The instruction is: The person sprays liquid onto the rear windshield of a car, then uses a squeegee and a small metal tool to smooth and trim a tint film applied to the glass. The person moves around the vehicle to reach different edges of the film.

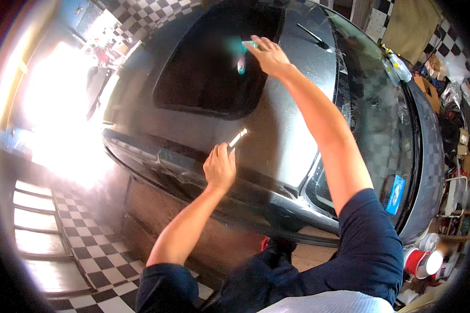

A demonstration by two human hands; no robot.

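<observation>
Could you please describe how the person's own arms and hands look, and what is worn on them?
The left hand and right hand are bare, without gloves. Both the left sleeve and right sleeve are short, plain and dark navy, leaving the forearms uncovered. I see no watch or bracelet.

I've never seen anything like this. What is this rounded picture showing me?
There's no robot, just a person's two bare hands, seen from above by a wide fisheye camera on the head, which bends straight edges. Below is a dark car roof with a sunroof. The left hand holds a slim, pale tool. The right hand reaches over the sunroof, fingertips at a teal tool; its grip is unclear. By the sloping car window are a clear bottle and a blue packet.
</observation>
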